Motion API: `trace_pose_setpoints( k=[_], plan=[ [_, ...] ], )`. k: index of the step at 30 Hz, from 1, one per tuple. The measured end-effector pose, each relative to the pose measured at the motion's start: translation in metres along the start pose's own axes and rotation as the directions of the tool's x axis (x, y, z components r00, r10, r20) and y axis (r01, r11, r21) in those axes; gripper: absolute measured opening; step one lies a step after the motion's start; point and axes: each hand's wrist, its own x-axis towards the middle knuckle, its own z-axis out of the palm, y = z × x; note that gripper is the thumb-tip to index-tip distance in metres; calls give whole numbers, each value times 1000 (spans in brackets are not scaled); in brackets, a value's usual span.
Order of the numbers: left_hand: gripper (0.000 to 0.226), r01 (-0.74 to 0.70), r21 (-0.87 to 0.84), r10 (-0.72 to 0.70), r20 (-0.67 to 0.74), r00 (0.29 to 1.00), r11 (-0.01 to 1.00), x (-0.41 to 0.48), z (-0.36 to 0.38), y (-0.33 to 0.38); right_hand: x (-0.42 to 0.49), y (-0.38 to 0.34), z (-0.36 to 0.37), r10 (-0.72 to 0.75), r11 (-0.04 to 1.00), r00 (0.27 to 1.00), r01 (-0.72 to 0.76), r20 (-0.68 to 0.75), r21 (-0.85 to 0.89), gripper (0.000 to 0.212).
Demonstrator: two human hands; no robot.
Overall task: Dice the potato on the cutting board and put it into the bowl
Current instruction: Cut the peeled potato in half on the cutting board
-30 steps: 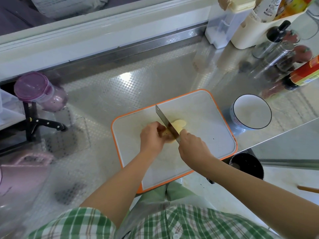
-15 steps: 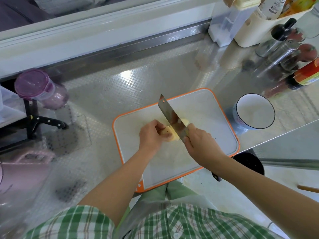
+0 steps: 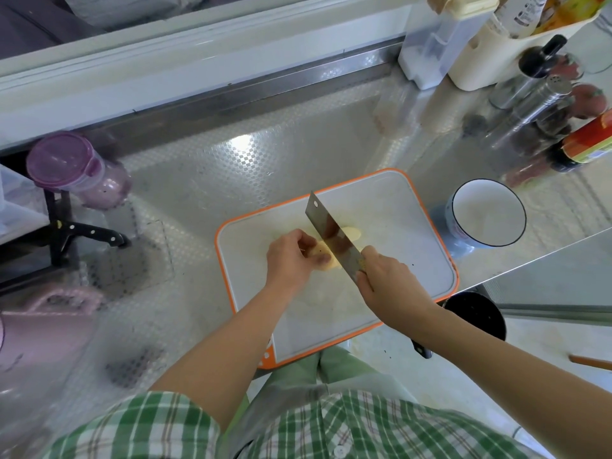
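A peeled yellow potato (image 3: 323, 256) lies in the middle of the white cutting board (image 3: 390, 226) with the orange rim. My left hand (image 3: 291, 256) grips the potato from the left, fingers curled over it. My right hand (image 3: 384, 279) grips the handle of a cleaver (image 3: 334, 240), whose broad blade is tilted and rests against the potato. A cut slice (image 3: 351, 232) lies just right of the blade. The empty white bowl (image 3: 486, 215) with a dark rim stands right of the board.
Bottles, shakers and a cream container (image 3: 490, 58) crowd the back right of the steel counter (image 3: 265, 167). A purple-lidded jar (image 3: 71, 167) and a black-handled knife (image 3: 92, 233) are at the left. A dark round bin (image 3: 477, 316) sits below the counter edge.
The cleaver has lifted from the cut and tilted so its flat face shows. A slice now lies apart on its right side. My left hand stays on the potato.
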Motion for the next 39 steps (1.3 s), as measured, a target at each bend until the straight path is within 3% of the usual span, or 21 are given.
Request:
trace_pose_setpoints(
  k=[19, 26, 36, 39],
  plan=[
    [28, -36, 74, 37, -17, 999, 997, 0, 2, 2, 19, -4, 22, 42, 999, 999, -42, 9, -21, 1],
    [31, -36, 68, 37, -11, 999, 997, 3, 1, 1, 35, -8, 33, 61, 998, 998, -61, 0, -8, 9],
    [21, -11, -27, 12, 32, 999, 1000, 5, 2, -13, 42, 0, 51, 53, 998, 998, -54, -33, -11, 3],
    [13, 53, -152, -42, 71, 997, 987, 0, 2, -20, 41, 1, 49, 35, 999, 999, -35, -33, 0, 2]
  ],
)
